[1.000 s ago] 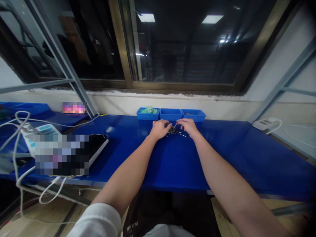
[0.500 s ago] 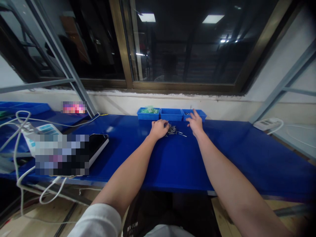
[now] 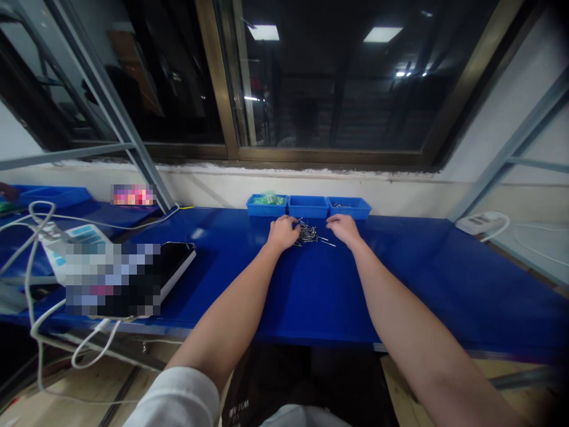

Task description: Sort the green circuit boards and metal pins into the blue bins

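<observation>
A pile of small, thin metal fasteners (image 3: 307, 233), like screws or nails, lies on the blue table (image 3: 306, 296). At its left edge my left hand (image 3: 283, 232) rests with curled fingers against the pieces; what its fingertips grip is hidden. My right hand (image 3: 345, 229) is right of the pile, over the table, fingers stretched leftward and nothing visible in them. Two longer pieces (image 3: 328, 242) stick out from the pile between the hands. Behind stand three blue trays: the left one (image 3: 267, 210) has green-and-clear packets, the middle one (image 3: 308, 207) shows a bare inside, and the right one (image 3: 355, 212) contains a few metal pieces.
A window (image 3: 329, 89) and a low wall are behind the trays. At left are a pixelated device with a dark screen (image 3: 176, 255), white cables (image 3: 33, 267) and another blue tray (image 3: 53, 194), with part of someone's hand (image 3: 8, 191) beside it. A white power strip (image 3: 480, 223) lies right.
My right hand has drawn back from above the right tray, down and left toward the pile. My left hand stays at the pile, shifted slightly. Another person's hand has appeared at far left.
</observation>
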{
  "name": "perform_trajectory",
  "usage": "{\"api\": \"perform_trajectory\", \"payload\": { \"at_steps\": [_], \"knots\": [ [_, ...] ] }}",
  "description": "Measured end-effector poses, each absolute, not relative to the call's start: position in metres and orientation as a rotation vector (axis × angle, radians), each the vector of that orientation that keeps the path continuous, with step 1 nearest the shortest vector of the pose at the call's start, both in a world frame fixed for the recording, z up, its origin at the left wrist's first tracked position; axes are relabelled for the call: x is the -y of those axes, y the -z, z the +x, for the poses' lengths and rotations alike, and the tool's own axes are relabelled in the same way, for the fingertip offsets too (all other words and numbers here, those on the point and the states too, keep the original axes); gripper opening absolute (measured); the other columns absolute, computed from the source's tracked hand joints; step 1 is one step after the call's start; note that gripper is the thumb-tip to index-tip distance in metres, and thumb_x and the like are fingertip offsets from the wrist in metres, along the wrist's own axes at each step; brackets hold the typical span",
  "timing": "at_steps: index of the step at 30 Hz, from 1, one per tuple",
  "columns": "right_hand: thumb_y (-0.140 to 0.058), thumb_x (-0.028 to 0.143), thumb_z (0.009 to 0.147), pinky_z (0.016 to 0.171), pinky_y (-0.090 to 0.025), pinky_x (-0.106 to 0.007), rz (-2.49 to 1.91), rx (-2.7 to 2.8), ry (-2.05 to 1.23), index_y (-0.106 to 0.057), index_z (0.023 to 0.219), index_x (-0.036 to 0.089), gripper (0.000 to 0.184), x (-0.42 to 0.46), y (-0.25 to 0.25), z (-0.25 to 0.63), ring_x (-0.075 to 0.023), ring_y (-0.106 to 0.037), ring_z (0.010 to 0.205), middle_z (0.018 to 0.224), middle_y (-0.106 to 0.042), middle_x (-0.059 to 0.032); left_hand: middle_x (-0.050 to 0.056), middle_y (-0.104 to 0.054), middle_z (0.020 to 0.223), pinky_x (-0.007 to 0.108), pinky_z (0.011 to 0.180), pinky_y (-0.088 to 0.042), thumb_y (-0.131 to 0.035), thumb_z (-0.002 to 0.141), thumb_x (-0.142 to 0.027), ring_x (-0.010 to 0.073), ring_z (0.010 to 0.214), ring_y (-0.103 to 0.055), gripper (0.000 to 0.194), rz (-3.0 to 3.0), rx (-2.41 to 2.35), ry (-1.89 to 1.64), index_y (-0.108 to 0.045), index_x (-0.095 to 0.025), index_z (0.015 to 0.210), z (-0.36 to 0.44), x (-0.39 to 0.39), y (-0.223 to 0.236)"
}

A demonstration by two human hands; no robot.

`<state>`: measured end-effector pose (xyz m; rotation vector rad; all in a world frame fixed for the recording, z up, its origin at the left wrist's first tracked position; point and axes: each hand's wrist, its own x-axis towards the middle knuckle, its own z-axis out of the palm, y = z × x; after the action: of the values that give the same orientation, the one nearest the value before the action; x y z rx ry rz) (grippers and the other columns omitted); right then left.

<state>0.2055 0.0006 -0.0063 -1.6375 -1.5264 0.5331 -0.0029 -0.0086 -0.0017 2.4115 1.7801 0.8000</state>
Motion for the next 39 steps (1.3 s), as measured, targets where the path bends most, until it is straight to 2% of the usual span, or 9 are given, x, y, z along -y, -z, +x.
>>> {"api": "perform_trajectory", "payload": {
  "at_steps": [3, 8, 13, 17, 23, 26, 31, 35, 39],
  "knots": [
    [-0.065, 0.026, 0.058, 0.064, -0.043, -0.023, -1.762, 1.750, -0.560, -0.072, 0.071, 0.019, 0.016, 0.003, 0.002, 0.205, -0.0170, -0.062, 0.075, 0.075, -0.069, -0.0036, 0.007, -0.060, 0.114, 0.034, 0.091, -0.040, -0.046, 0.083, -0.037, 0.0225, 0.105, -0.055, 0.032, 2.364, -1.825, -0.750, -0.063, -0.022, 0.107, -0.005, 0.005, 0.005],
    [-0.070, 0.030, 0.054, 0.057, -0.041, -0.025, -1.910, 1.884, -0.522, -0.071, 0.063, 0.019, 0.014, 0.003, 0.000, 0.204, -0.0185, -0.061, 0.067, 0.070, -0.068, -0.0059, 0.008, -0.059, 0.116, 0.036, 0.091, -0.041, -0.047, 0.082, -0.038, 0.0238, 0.106, -0.054, 0.033, 2.350, -1.834, -0.714, -0.063, -0.023, 0.107, -0.006, 0.001, 0.009],
    [-0.069, 0.024, 0.055, 0.058, -0.041, -0.024, -1.867, 1.952, -0.580, -0.071, 0.064, 0.019, 0.010, 0.004, 0.000, 0.201, -0.0182, -0.061, 0.069, 0.071, -0.068, -0.0066, 0.008, -0.059, 0.115, 0.038, 0.092, -0.040, -0.047, 0.082, -0.039, 0.0246, 0.107, -0.054, 0.032, 2.356, -1.796, -0.718, -0.063, -0.023, 0.105, -0.006, 0.002, 0.009],
    [-0.068, 0.025, 0.057, 0.056, -0.041, -0.025, -1.909, 1.901, -0.597, -0.070, 0.063, 0.017, 0.010, 0.005, -0.005, 0.201, -0.0186, -0.061, 0.066, 0.070, -0.068, -0.0076, 0.007, -0.059, 0.114, 0.035, 0.094, -0.040, -0.048, 0.082, -0.035, 0.0221, 0.106, -0.054, 0.030, 2.386, -1.734, -0.784, -0.064, -0.021, 0.104, -0.004, 0.004, 0.006],
    [-0.063, 0.020, 0.057, 0.047, -0.038, -0.024, -1.983, 1.687, -0.607, -0.065, 0.051, 0.013, 0.009, 0.007, -0.012, 0.203, -0.0138, -0.053, 0.046, 0.045, -0.058, -0.0050, 0.005, -0.061, 0.111, 0.033, 0.094, -0.040, -0.048, 0.083, -0.031, 0.0207, 0.106, -0.054, 0.026, 2.450, -1.626, -0.865, -0.065, -0.021, 0.100, 0.000, 0.011, 0.000],
    [-0.062, 0.017, 0.056, 0.045, -0.036, -0.022, -1.908, 1.625, -0.630, -0.066, 0.057, 0.012, 0.006, 0.008, -0.012, 0.202, -0.0112, -0.050, 0.043, 0.045, -0.057, -0.0029, 0.005, -0.062, 0.109, 0.033, 0.094, -0.040, -0.049, 0.082, -0.030, 0.0204, 0.106, -0.054, 0.024, 2.475, -1.587, -0.855, -0.066, -0.021, 0.098, 0.002, 0.012, 0.000],
    [-0.061, 0.013, 0.059, 0.049, -0.039, -0.020, -1.549, 1.524, -0.718, -0.065, 0.088, 0.014, 0.029, 0.009, -0.006, 0.187, -0.0084, -0.050, 0.046, 0.058, -0.063, -0.0002, 0.005, -0.064, 0.101, 0.031, 0.089, -0.041, -0.045, 0.085, -0.034, 0.0188, 0.099, -0.056, 0.027, 2.540, -1.457, -0.880, -0.067, -0.021, 0.094, 0.005, 0.014, 0.002],
    [-0.062, 0.017, 0.062, 0.051, -0.041, -0.021, -1.305, 1.582, -0.850, -0.061, 0.084, 0.014, 0.022, 0.012, -0.003, 0.171, -0.0085, -0.051, 0.048, 0.062, -0.064, -0.0008, 0.004, -0.064, 0.092, 0.029, 0.082, -0.042, -0.037, 0.089, -0.034, 0.0179, 0.091, -0.058, 0.032, 2.586, -1.342, -0.868, -0.067, -0.021, 0.093, 0.009, 0.018, -0.001],
    [-0.062, 0.018, 0.061, 0.050, -0.041, -0.020, -1.257, 1.564, -0.842, -0.056, 0.077, 0.016, 0.017, 0.016, -0.005, 0.164, -0.0086, -0.051, 0.048, 0.058, -0.061, 0.0012, 0.003, -0.065, 0.087, 0.025, 0.074, -0.041, -0.033, 0.089, -0.028, 0.0155, 0.082, -0.058, 0.034, 2.524, -1.249, -0.932, -0.066, -0.018, 0.088, 0.011, 0.021, -0.006]
  ]
}}
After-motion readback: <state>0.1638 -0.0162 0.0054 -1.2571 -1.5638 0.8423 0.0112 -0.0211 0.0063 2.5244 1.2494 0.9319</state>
